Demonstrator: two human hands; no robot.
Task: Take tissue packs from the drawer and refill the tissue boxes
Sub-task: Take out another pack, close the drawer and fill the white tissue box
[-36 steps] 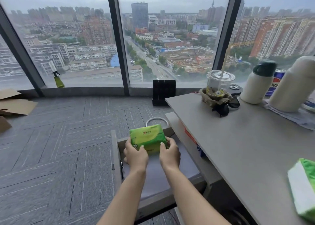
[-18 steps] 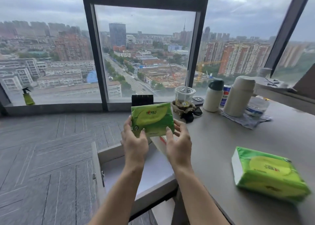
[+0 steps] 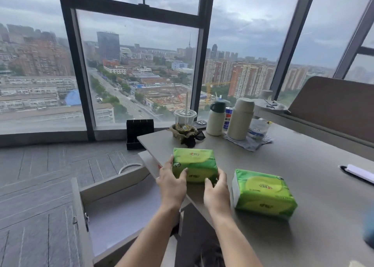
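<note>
A green tissue pack (image 3: 193,163) rests on the grey desk (image 3: 293,175) near its left edge. My left hand (image 3: 172,182) grips its left side and my right hand (image 3: 216,192) grips its near right corner. A second green tissue pack (image 3: 263,194) lies on the desk just right of my right hand. Below and to the left, the open drawer (image 3: 121,210) stands pulled out, its inside showing a bare grey bottom.
At the desk's far end stand a plastic cup with a straw (image 3: 184,119), a white flask (image 3: 216,119), a can (image 3: 228,118), a tall cream flask (image 3: 240,119) and a water bottle (image 3: 258,128) on a cloth. A black holder (image 3: 139,130) sits on the floor by the window.
Both hands lifted the tissue pack out of the drawer, carried it up and right, and set it down on the desk beside the other pack. My view turned right.
</note>
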